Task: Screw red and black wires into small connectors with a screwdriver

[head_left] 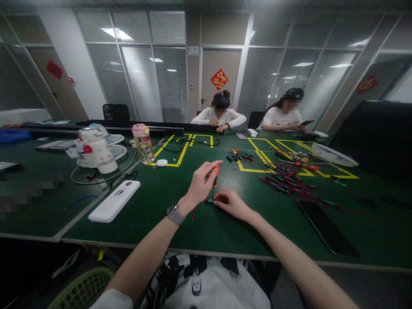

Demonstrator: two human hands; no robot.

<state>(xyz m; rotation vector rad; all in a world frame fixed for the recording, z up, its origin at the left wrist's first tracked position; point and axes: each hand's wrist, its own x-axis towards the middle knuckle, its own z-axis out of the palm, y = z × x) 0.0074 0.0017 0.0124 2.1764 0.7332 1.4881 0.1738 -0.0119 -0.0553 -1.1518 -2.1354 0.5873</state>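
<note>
My left hand (pixel 200 184), with a watch on its wrist, is closed round an orange-handled screwdriver (pixel 215 172) that stands upright, tip down. Its tip meets a small green connector part with red wires (pixel 211 200) lying on the green table (pixel 199 227). My right hand (pixel 232 204) lies just right of it, fingers pinched on that part and pressing it to the table.
A pile of red and blue wired parts (pixel 286 180) lies to the right, with a dark phone (pixel 326 229) nearer. Left are a white power bank (pixel 115 200), a clear bottle (pixel 143 143), a white bottle (pixel 98 150). Two people sit across the table.
</note>
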